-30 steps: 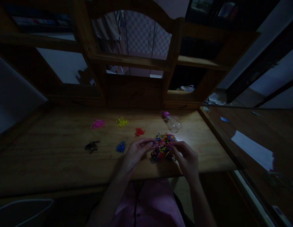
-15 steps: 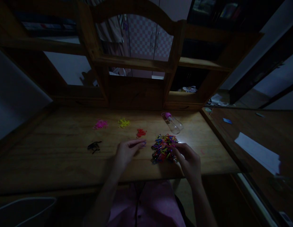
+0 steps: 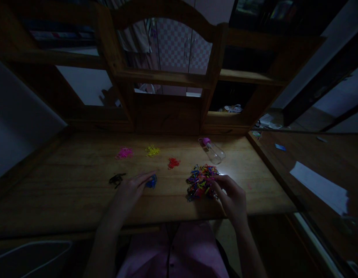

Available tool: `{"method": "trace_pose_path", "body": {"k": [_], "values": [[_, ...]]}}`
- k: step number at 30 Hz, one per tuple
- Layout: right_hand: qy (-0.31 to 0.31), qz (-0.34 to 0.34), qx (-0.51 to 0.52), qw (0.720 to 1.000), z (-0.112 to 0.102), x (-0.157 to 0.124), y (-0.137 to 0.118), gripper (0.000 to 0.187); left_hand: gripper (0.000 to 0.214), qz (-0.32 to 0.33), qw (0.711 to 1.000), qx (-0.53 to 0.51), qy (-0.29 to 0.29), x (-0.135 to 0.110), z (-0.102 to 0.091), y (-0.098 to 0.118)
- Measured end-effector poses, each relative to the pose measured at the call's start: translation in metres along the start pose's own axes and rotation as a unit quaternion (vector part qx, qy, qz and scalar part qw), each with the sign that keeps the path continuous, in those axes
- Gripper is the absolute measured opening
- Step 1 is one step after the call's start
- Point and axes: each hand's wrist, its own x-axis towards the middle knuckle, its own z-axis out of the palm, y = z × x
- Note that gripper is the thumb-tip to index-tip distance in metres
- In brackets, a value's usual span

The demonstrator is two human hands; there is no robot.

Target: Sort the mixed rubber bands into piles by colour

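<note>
With twelve o'clock being taken as straight ahead toward the wooden shelf unit [image 3: 167, 114], positions are being read from the mixed pile of thin coloured bands [image 3: 201, 185], which is being supported near the front edge of the counter [image 3: 80, 200].

At three o'clock, the pile's edge is being met by the right hand [image 3: 229, 193]; its thumb and forefinger are being kept narrow, with a speck of pink showing at the tips, though whether a band is being gripped cannot be told.

At nine o'clock, the blue pile [image 3: 151, 181] is being partly covered by the left hand [image 3: 132, 191]. Its fingers are being extended along the pile's near-left side, and whether anything is being pinched there cannot be told, the tips being dim.

Farther out at nine, the black pile [image 3: 117, 179] is being seen just beyond the left hand. At ten, the red pile [image 3: 173, 163] is being shown, with the yellow pile [image 3: 152, 151] being set farther along. Between nine and ten, the pink pile [image 3: 125, 153] is being displayed. At one o'clock, a clear bottle [image 3: 216, 154] is being left on its side, its pink cap being pointed toward eleven.
</note>
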Motion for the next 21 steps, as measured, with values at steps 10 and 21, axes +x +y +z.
{"method": "trace_pose_path", "body": {"k": [10,21], "values": [[0.011,0.003,0.013,1.000,-0.001,-0.002,0.003,0.014,0.042,-0.015,0.997,0.055,0.052,-0.005,-0.011,-0.001],[0.026,0.012,0.022,0.999,-0.005,-0.003,0.002,0.017,0.042,-0.001,0.985,0.173,0.028,0.086,-0.070,-0.084]]}}
